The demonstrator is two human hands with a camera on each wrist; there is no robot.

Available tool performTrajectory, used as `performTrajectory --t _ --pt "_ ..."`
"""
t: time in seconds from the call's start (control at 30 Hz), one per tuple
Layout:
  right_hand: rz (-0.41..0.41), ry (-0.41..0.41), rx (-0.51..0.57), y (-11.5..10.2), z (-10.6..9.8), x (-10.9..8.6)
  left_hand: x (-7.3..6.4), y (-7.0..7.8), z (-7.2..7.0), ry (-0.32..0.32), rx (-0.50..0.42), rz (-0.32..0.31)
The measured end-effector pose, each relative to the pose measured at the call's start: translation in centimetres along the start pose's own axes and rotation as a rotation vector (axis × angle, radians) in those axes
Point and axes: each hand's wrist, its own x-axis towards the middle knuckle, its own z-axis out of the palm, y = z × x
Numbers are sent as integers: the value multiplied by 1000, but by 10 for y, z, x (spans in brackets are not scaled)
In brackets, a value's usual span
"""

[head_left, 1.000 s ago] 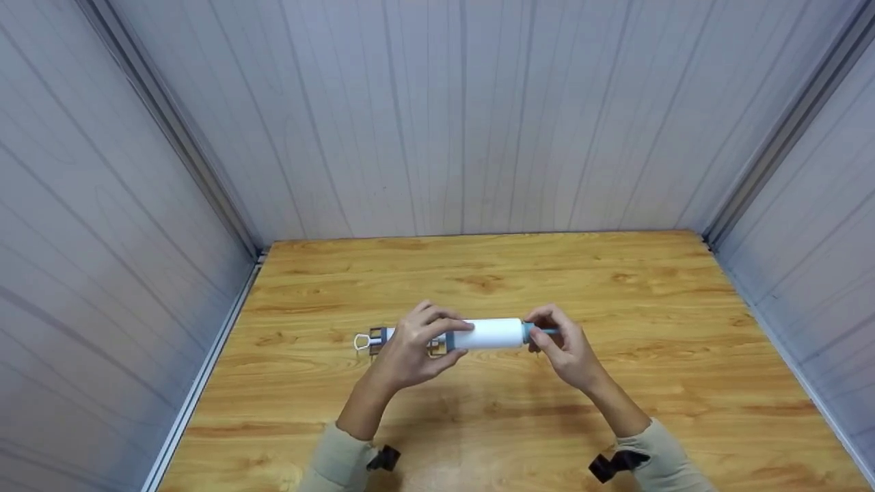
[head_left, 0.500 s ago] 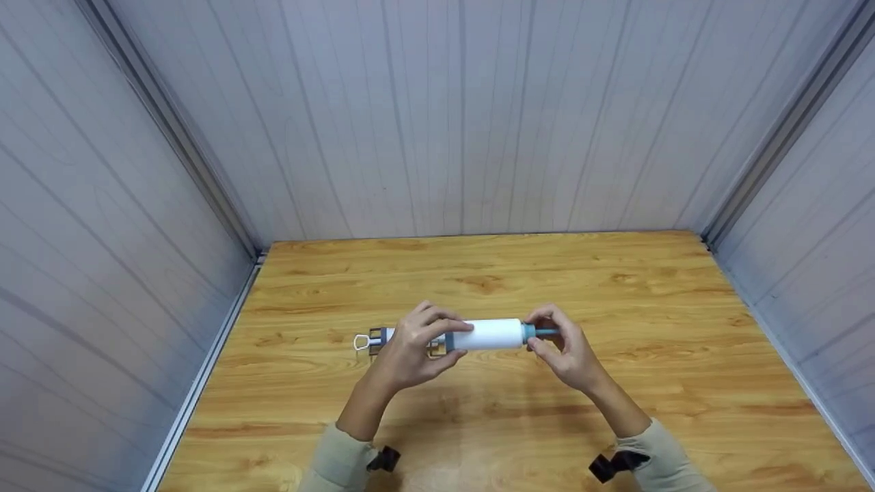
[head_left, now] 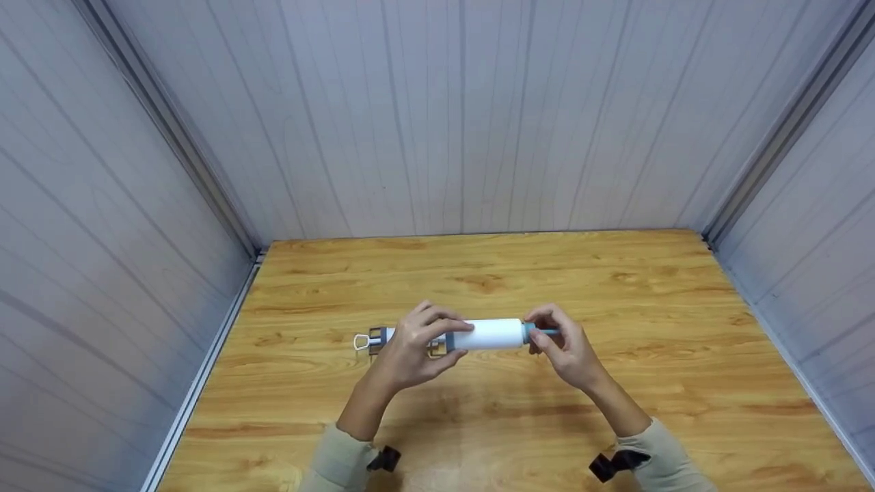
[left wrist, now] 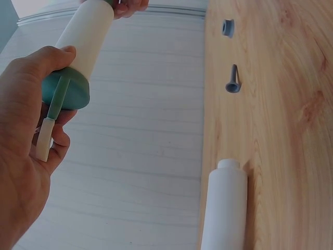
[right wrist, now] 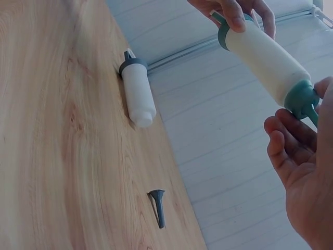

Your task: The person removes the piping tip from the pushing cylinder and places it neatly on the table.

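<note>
Off the table, a white syringe-like tube [head_left: 493, 333] is held roughly level between both hands. My left hand [head_left: 413, 347] grips its left end, thumb and fingers around the green end cap [left wrist: 66, 89]. From that cap a green rod with a white handle [left wrist: 45, 140] sticks out toward the palm. At the other end is a green nozzle [right wrist: 302, 100] with a wide base and thin tip. My right hand [head_left: 566, 352] pinches this nozzle at its base between thumb and fingers. Part of the nozzle is hidden behind the thumb in the head view.
A second white tube [right wrist: 138, 94] with a dark grey cap lies on the wooden table [head_left: 478, 273], partly hidden by my left hand in the head view. A grey nozzle [left wrist: 233, 86] and small grey ring [left wrist: 228, 28] lie nearby. Pale panel walls [head_left: 437, 116] enclose the table.
My right thumb and fingers opened back a little from the nozzle half a second ago, and now they are curled over it again. The left hand and tube have barely moved.
</note>
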Motion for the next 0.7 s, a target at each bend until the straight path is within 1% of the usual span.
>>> performTrajectory --t 0.17,0.33,0.53,0.6,0.7 --pt "28 9 11 0 2 0 -1 -1 0 10 0 14" --pt "-14 16 33 2 3 -1 -1 -1 0 14 3 19" --pt "-70 4 56 3 2 -1 -2 -1 0 18 6 15" --pt "-79 0 50 2 2 -1 -2 -1 0 18 6 17" --pt "-72 -2 33 2 2 0 -1 -1 0 15 9 20"
